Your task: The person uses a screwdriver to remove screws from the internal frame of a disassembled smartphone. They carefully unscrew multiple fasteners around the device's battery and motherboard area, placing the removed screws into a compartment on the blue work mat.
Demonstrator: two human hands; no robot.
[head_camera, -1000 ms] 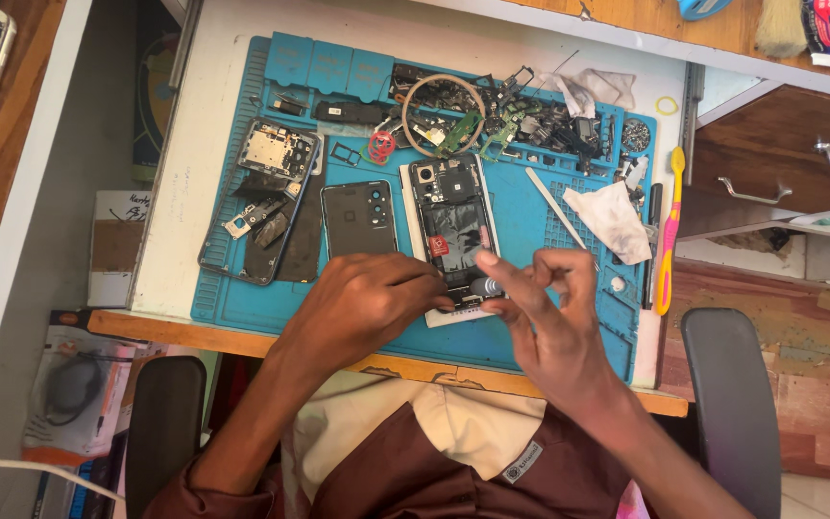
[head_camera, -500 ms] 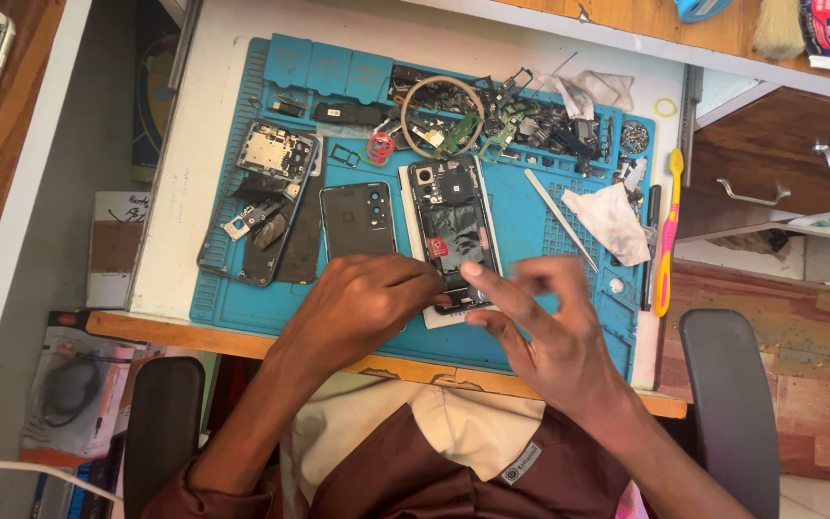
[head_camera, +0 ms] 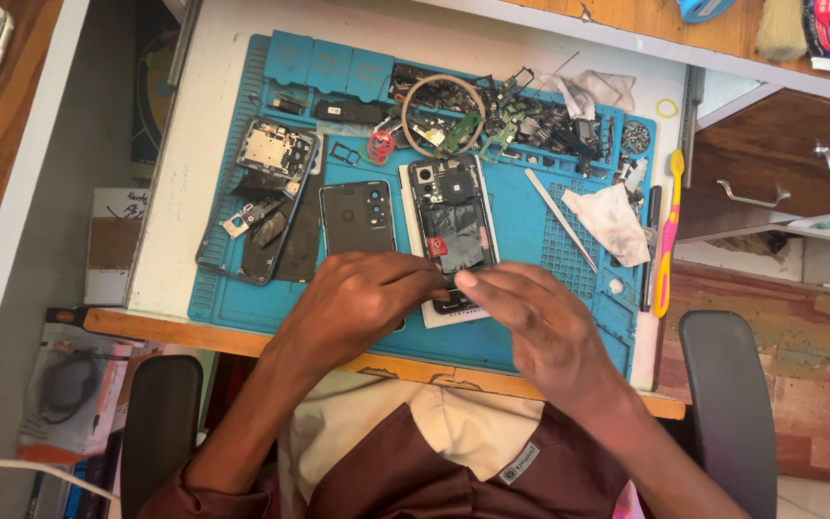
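Table (head_camera: 194,183): white top with a wooden front edge, seen from above; a drawer with metal handles stands beside it on the right.

Mat (head_camera: 530,327): blue work mat lying flat over most of the table, ridged along its edges, small trays along its far side.

Left hand (head_camera: 357,303): rests knuckles-up on the near part of the mat, fingers curled, fingertips touching the near end of the opened phone. The grip is nearly closed; whether it pinches anything cannot be told.

Right hand (head_camera: 545,327): lies just right of the left hand, fingers stretched toward it, fingertips meeting at the phone's near end. The grip is loose and partly open; what it holds, if anything, is hidden.

Opened phone (head_camera: 453,231): back removed, dark inner parts and a small red patch showing, lying lengthwise at the mat's middle on a white sheet; its near end is covered by both hands.

Back cover (head_camera: 357,216): dark, with camera holes, flat on the mat just left of the opened phone.

Second phone frame (head_camera: 276,159): stripped, tilted, at the mat's left, loose parts beside it.

Cloth (head_camera: 612,221): soiled white, right of the phone.

Toothbrush (head_camera: 667,240): yellow and pink, along the mat's right edge.

Ring (head_camera: 442,115): pale hoop at the far side among a heap of small parts.

Pry tool (head_camera: 561,219): thin, pale, lying slantwise between phone and cloth.
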